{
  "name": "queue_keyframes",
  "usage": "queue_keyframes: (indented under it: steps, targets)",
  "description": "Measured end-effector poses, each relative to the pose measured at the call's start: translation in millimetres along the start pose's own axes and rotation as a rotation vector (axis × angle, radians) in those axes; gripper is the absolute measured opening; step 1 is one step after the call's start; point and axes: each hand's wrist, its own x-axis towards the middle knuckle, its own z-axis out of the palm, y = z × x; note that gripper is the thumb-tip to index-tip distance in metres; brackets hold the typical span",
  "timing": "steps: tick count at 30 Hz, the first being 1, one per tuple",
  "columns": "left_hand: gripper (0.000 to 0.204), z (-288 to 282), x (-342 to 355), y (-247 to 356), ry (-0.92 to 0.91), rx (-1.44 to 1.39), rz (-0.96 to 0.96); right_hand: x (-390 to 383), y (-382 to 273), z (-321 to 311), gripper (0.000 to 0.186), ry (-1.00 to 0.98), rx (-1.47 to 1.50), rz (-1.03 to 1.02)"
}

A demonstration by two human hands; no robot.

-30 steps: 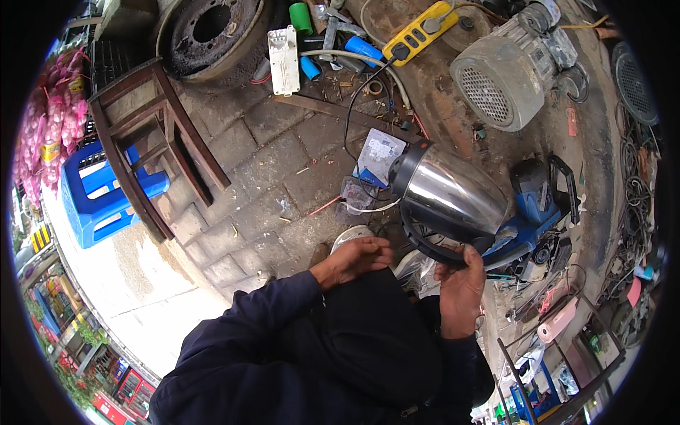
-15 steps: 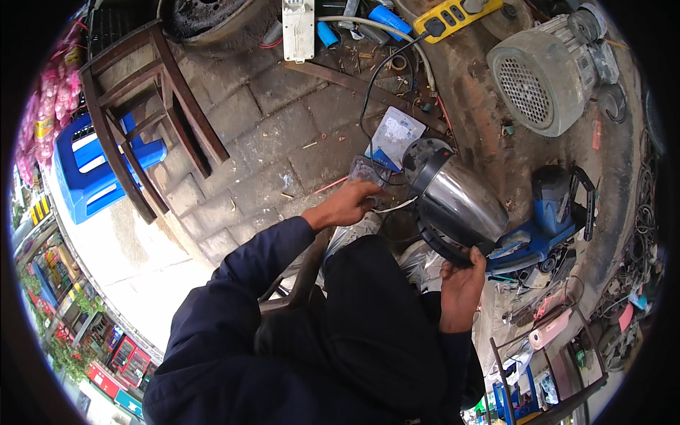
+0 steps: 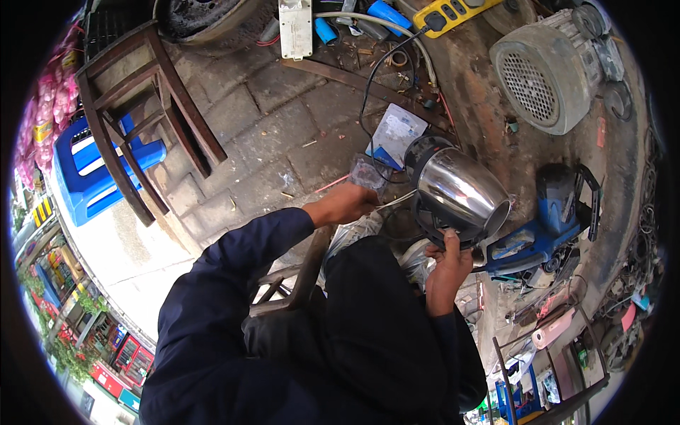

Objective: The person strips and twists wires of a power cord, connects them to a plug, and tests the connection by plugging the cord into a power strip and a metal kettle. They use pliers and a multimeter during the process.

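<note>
A shiny steel kettle (image 3: pixel 464 185) with a black handle (image 3: pixel 427 219) and a black end lies tilted in front of my knees. My right hand (image 3: pixel 450 268) grips the handle, thumb on top. A thin whitish strand (image 3: pixel 398 200) runs from the kettle's black end to my left hand (image 3: pixel 347 204), whose fingers pinch its other end. Whether it is a wire or a tie, I cannot tell. Just beyond my left hand lies a crumpled clear plastic bag (image 3: pixel 368 173). A white-and-blue flat packet (image 3: pixel 397 134) lies on the paving behind the kettle.
A blue power tool (image 3: pixel 542 237) lies right of the kettle, with a grey motor (image 3: pixel 531 85) farther off. A black cord (image 3: pixel 365 106) reaches a yellow power strip (image 3: pixel 443 18). At left stand a wooden stool (image 3: pixel 152 106) and a blue plastic stool (image 3: pixel 85 180).
The kettle has rolled and turned, so its side and rim at the lower right show more. My right hand has shifted left along with the handle. The whitish strand is now pulled straighter.
</note>
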Motion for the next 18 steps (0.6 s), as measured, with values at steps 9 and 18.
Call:
queue_keyframes:
  steps: [9, 18]
  targets:
    - [0.025, 9, 22, -18, -0.042, 0.113, -0.003, 10, 38, 18, 0.02, -0.029, -0.132, -0.129]
    - [0.032, 7, 18, -21, -0.065, 0.07, -0.047, 24, 73, 28, 0.015, -0.059, -0.204, -0.265]
